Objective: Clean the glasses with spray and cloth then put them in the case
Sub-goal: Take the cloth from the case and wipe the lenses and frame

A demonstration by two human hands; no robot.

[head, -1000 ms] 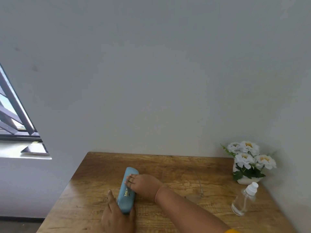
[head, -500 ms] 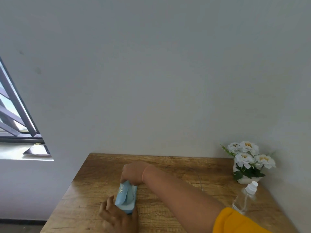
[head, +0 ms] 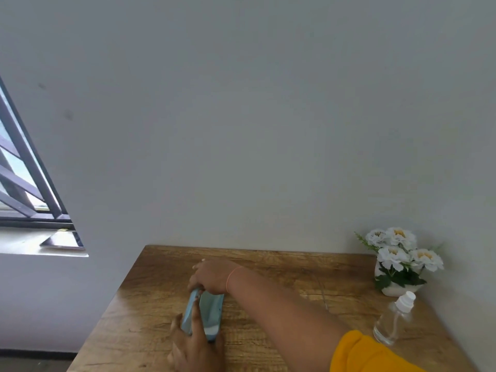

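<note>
The left hand (head: 196, 345) holds the near end of the glasses case (head: 212, 311). Its thumb is on the case's right side, its other fingers are on the left, and one finger lies stretched along the case between lid and tray. The right hand (head: 212, 277) curls over the far end and holds it there, with a thin band round its wrist. The pale blue case lies flat with its long axis running from the near edge of the tabletop (head: 268, 264) towards the far edge, leaning slightly to the right as it goes. It is partly open, the lid raised along its left side and the hollow facing up and to the right. It sits left of the tabletop's middle, towards the near edge, spanning the gap between the two hands.

Beyond the right forearm, towards the right edge, a thin clear line on the wood looks like an arm of the glasses (head: 324, 296); the rest is hidden or too faint to tell. A clear spray bottle (head: 394, 318) with a white cap stands near the right edge. A white pot of white flowers (head: 397, 261) stands behind it in the far right corner.

The brown wood-grain tabletop meets a plain pale wall (head: 241, 116) along its far edge. At the left is a barred window (head: 24, 183), with a flat dark slab (head: 63, 240) on its sill. A yellow sleeve (head: 362, 353) shows at the bottom right.
</note>
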